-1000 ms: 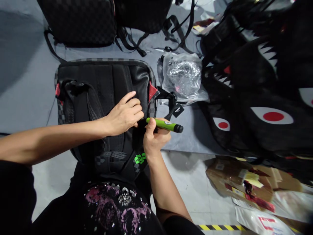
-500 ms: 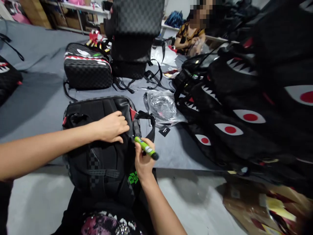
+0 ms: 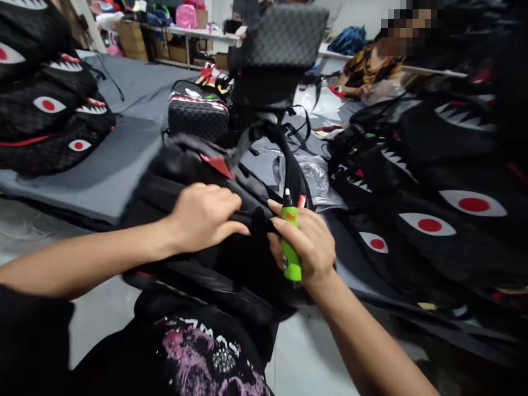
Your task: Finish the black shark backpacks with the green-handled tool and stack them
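A black backpack (image 3: 181, 170) with red corner patches is tipped up off the grey table (image 3: 111, 165) in front of me. My left hand (image 3: 204, 217) is closed on the bag's fabric near its middle. My right hand (image 3: 305, 245) grips the same bag from the right while holding a green pen-like tool (image 3: 291, 247) upright, black tip up. A black strap loop (image 3: 291, 165) rises just behind the tool.
Black backpacks with shark eyes and teeth are piled at right (image 3: 433, 181) and far left (image 3: 45, 115). A checkered bag (image 3: 198, 113) and a stacked checkered bag (image 3: 276, 49) stand behind. A clear plastic wrapper (image 3: 317, 176) lies on the table. A seated person (image 3: 371, 66) works at the back.
The backpack was lying flat under my left hand; it is now lifted and tilted, with both hands gripping it. The green tool has turned from pointing sideways to upright. My view has swung up.
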`<state>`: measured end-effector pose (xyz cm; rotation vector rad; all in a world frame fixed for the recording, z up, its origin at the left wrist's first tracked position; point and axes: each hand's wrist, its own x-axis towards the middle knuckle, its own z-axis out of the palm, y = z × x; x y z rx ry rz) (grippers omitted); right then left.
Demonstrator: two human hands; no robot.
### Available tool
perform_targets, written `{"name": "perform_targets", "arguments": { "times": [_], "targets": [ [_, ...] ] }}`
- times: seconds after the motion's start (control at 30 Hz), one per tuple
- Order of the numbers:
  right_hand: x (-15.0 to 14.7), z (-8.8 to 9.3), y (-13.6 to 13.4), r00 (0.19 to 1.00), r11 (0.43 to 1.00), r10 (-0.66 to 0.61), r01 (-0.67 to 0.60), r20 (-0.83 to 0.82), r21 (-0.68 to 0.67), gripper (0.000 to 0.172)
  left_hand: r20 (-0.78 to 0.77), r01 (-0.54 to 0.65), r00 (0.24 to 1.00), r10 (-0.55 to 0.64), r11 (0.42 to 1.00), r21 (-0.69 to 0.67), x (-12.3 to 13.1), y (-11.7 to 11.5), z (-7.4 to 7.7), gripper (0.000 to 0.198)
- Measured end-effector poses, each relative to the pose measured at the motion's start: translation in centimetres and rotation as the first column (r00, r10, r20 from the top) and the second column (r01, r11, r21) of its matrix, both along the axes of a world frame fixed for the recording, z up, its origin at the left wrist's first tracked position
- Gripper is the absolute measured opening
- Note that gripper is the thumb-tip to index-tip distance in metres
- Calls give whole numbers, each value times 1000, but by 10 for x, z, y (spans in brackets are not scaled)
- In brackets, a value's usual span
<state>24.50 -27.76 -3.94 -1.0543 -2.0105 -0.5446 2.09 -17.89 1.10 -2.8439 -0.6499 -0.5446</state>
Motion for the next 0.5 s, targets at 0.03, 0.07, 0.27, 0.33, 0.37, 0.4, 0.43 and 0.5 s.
{"name": "perform_targets", "arguments": {
  "times": [0.03, 0.07, 0.27, 0.33, 0.37, 0.4, 0.43, 0.5],
  "targets": [
    [7, -9, 2, 998, 999, -22, 24, 54, -26, 54, -30, 34, 999, -35, 998, -47, 8, 1, -17, 35],
    [12, -20, 4, 995, 998, -35, 40, 89, -51, 51, -78, 72, 994, -79, 994, -88, 15, 5, -32, 32],
    [2, -70, 5, 992, 988, -125, 125, 13, -93, 51, -185, -15, 983, 1, 997, -71, 5, 39, -56, 39],
    [-12, -71, 14, 993, 990, -115, 111, -35, -81, 50, -187, 70, 978, -89, 992, -108, -3, 43, -49, 35],
    [-19, -70, 21, 994, 994, -93, 89, -53, -65, 48, -167, 117, 976, -138, 985, -127, -6, 44, -45, 31],
    [-25, -68, 30, 995, 997, -71, 68, -74, -42, 45, -120, 154, 978, -169, 980, -126, -8, 44, -41, 26],
    [-32, -66, 39, 993, 998, -58, 56, -104, -18, 41, -48, 168, 984, -173, 980, -104, -8, 44, -37, 23],
    [-42, -63, 54, 982, 998, -59, 65, -181, 25, 35, 121, 113, 987, -107, 992, -46, -5, 48, -30, 22]
  ]
}}
